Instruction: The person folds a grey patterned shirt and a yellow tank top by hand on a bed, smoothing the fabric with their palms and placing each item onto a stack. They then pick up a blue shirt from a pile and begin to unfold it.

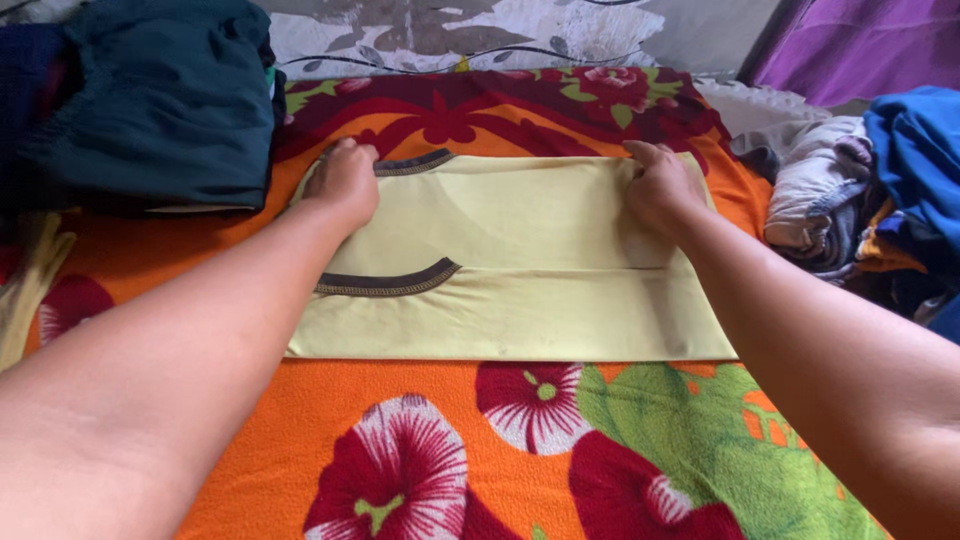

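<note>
Pale yellow cloth, smooth and matte, makes up the folded garment (520,270) that lies flat under both hands as a wide, neat rectangle. The left hand (343,181) rests palm down on its far left corner, fingers held together and curled over the edge, pressing the fabric rather than pinching it. The right hand (660,183) presses on the far right corner in the same way, its fingers close together and bent at the edge; whether they grip a fold underneath cannot be told. Between the two hands the garment's far edge runs straight, and the rest of the piece stretches back toward the person, beneath both forearms. Two curved bands of dark trim (395,282) with a fine stitched line cross the left part, one just beside the left hand and one nearer the person.

Under the garment lies a fuzzy orange blanket (300,420) printed with large red and white flowers and green leaves. Beyond and outside the left hand sits a stack of dark teal clothes (160,100), thick and softly folded. Outside the right hand lies a loose heap of crumpled clothes (830,190), grey-white, with a blue garment (915,150) on top.
</note>
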